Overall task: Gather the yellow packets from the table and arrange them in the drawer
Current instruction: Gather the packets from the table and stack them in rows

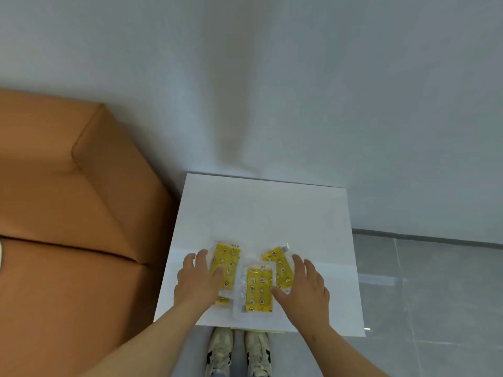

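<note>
At the far left we see a tan-orange leather sofa (68, 200) with boxy cushions, set beside a square white table (258, 213) that stands against a pale grey-white wall (272, 77). On the near half of the table our left hand (198, 281) lies flat with its fingers spread and nearly straight. It rests on the left edge of the first yellow plastic packet (227, 262), which has small cartoon prints, and it grips nothing. Just to the right is the second yellow printed packet (258, 291), with a clear plastic border. It sits nearest to us, runs near to far, and overlaps the near corner of the first packet. The third yellow printed packet (280, 265) lies tilted behind it, with its left side tucked under the second one. Our right hand (304, 289) covers the right part of this third packet. Its fingers are spread and only slightly bent, its thumb touches the right edge of the second packet, and it holds nothing. All three packets are clustered touching one another between the two hands. Below the near table edge we see a pair of cream and black sneakers (238, 352), and to the right a glossy grey tiled floor (435, 295).
</note>
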`<state>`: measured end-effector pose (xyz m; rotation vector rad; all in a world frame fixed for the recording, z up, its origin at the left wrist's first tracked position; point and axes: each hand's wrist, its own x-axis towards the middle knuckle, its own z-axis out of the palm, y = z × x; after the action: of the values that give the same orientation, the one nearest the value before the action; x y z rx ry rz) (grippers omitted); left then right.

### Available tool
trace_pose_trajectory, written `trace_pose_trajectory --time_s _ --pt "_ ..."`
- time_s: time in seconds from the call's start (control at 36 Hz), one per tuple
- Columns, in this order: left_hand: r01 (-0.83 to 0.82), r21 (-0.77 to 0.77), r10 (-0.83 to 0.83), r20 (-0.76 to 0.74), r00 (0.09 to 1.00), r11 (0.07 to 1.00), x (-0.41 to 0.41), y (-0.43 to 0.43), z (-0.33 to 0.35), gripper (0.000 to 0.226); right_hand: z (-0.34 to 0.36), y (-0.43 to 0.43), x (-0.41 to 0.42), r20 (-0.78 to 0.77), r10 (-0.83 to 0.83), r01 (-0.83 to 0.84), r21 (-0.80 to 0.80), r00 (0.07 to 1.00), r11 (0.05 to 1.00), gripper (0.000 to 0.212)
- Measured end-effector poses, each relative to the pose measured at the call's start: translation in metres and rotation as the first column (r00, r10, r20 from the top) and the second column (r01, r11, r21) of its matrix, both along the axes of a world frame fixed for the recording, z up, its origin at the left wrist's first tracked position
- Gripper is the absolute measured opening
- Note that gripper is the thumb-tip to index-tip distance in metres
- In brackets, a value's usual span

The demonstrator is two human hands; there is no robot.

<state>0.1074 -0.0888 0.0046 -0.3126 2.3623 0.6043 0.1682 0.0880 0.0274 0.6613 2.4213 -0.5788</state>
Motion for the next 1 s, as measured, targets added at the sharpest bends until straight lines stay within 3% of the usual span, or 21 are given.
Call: trace_pose_trajectory --time_s 0.17,0.28,0.42,0.75,0.86,1.0 --pt "-0.041 -0.141 0.045 0.029 0.999 0.989 -0.003 0.009 -0.028 0.077 -0.032 0.009 -0.016 0.013 -0.191 0.190 0.045 0.981 0.981 0.094" --pt "-0.070 -0.146 0.086 0.106 0.991 0.987 0.000 0.012 -0.044 0.092 -0.052 0.002 -0.026 0.124 -0.165 0.178 -0.104 0.978 0.978 0.107" --pt "-0.031 -0.179 0.035 0.019 0.999 0.983 0.007 0.013 -0.047 0.090 -0.064 -0.008 -0.022 0.200 -0.039 0.051 -0.056 0.979 0.997 0.114" --pt "-0.143 0.090 0.145 -0.012 0.989 0.986 0.003 0.017 -0.052 0.083 -0.065 -0.011 -0.023 0.151 0.000 -0.006 0.035 0.989 0.999 0.106" --pt "-0.146 0.196 0.151 -0.009 0.989 0.970 0.001 0.012 -0.053 0.081 -0.066 -0.012 -0.022 0.062 -0.042 0.045 -0.034 0.997 0.998 0.099" --pt "-0.321 0.313 0.328 0.033 0.944 0.894 -0.005 -0.001 -0.046 0.080 -0.070 -0.012 -0.020 0.043 -0.097 0.101 -0.105 0.994 0.989 0.101"
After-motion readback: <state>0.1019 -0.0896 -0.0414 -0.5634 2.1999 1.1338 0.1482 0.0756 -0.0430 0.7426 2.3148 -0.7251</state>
